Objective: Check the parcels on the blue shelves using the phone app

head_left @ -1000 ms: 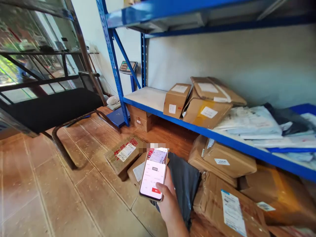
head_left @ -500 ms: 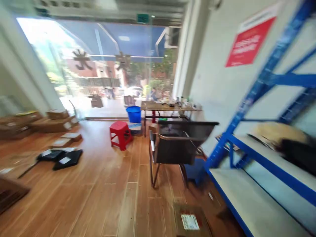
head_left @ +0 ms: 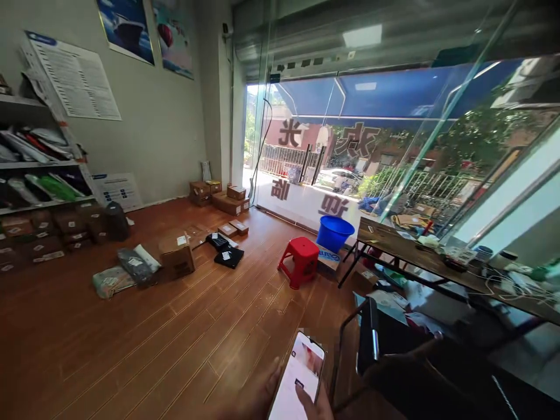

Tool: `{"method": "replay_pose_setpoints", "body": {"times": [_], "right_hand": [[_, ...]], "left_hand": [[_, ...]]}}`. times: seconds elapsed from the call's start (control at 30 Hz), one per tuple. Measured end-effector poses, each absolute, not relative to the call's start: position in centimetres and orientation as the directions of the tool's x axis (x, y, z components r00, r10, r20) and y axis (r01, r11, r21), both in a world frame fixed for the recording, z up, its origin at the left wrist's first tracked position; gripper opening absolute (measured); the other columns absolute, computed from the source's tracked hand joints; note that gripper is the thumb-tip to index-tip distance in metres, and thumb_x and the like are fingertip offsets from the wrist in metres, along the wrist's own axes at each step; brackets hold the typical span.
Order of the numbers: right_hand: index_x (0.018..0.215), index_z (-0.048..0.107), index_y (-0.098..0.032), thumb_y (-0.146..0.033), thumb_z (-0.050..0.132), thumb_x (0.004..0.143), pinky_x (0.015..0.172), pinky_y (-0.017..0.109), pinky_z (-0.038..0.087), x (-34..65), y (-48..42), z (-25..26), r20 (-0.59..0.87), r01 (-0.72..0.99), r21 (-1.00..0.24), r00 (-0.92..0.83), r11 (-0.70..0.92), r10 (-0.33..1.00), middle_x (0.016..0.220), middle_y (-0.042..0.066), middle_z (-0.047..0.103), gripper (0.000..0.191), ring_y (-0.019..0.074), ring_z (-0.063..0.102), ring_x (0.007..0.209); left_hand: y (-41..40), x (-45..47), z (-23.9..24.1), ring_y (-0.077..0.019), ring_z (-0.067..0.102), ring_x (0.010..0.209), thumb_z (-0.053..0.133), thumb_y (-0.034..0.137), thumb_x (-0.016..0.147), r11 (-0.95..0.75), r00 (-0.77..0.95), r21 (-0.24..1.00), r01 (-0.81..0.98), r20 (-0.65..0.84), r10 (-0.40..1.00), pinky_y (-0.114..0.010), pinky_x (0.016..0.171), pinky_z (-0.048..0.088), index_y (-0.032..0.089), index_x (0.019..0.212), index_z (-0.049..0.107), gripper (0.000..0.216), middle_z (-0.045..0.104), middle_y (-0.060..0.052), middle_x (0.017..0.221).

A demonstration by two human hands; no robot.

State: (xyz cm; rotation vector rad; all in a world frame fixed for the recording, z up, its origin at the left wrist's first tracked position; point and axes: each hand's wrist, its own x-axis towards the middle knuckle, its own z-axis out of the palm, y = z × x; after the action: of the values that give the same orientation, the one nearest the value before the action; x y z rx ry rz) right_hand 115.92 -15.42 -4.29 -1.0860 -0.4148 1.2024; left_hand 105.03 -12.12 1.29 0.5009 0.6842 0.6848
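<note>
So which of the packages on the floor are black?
The two flat black packages lying mid-floor, left of the red stool. Each has a white label; the others nearby are brown cardboard boxes.

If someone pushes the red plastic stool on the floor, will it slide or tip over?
The red stool looks like light moulded plastic, so it would probably slide easily on the smooth wooden floor. It is low with splayed legs, so tipping seems unlikely unless it is pushed near the top edge.

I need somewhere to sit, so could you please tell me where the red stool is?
In the head view, the red stool stands on the wooden floor right of centre, just left of the blue bucket.
</note>
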Motion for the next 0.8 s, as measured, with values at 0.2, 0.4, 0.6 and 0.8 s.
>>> {"method": "replay_pose_setpoints", "body": {"times": [0.2,0.4,0.6,0.8], "right_hand": [[0.109,0.053,-0.022,-0.054,0.074,0.063,0.06,0.033,0.054,112.9,-13.0,-0.1,-0.375,-0.52,-0.831,0.261,-0.198,0.889,0.08,0.001,0.074,0.061,0.0233,0.069,0.068],[0.106,0.053,-0.022,-0.043,0.074,0.067,0.072,0.033,0.053,113.4,-10.6,-0.2,-0.233,-0.334,-0.93,0.205,-0.156,0.951,0.096,0.004,0.073,0.049,0.022,0.067,0.084],[0.108,0.052,-0.021,-0.045,0.076,0.063,0.083,0.043,0.051,115.7,-7.7,0.9,-0.191,-0.261,-0.953,0.131,-0.152,0.973,0.102,0.008,0.072,0.057,0.027,0.066,0.091],[0.112,0.049,-0.02,-0.052,0.074,0.064,0.077,0.04,0.053,117.9,-5.5,2.3,-0.227,-0.353,-0.909,-0.031,-0.224,0.973,0.105,0.01,0.071,0.063,0.0275,0.066,0.091]], "left_hand": [[-10.8,100.3,3.4,-0.0284,0.063,0.088,0.044,0.079,0.071,0.675,0.717,0.708,-0.209,-0.358,0.598,-0.044,0.082,0.046,0.018,0.13,0.049,0.084,0.066,-0.013,0.104],[-9.8,100.5,2.5,-0.0313,0.064,0.091,0.032,0.071,0.082,0.67,0.645,0.707,-0.227,-0.407,0.647,-0.039,0.063,0.052,0.022,0.137,0.043,0.074,0.067,-0.014,0.108],[-8.7,102.5,3.6,-0.0333,0.059,0.104,0.036,0.072,0.081,0.618,0.565,0.725,-0.304,-0.385,0.73,-0.042,0.069,0.052,0.026,0.144,0.031,0.078,0.059,-0.014,0.127],[-7.3,105.0,3.5,-0.0326,0.058,0.107,0.039,0.069,0.082,0.557,0.464,0.722,-0.411,-0.36,0.809,-0.044,0.076,0.052,0.029,0.144,0.03,0.075,0.059,-0.01,0.128]]}}
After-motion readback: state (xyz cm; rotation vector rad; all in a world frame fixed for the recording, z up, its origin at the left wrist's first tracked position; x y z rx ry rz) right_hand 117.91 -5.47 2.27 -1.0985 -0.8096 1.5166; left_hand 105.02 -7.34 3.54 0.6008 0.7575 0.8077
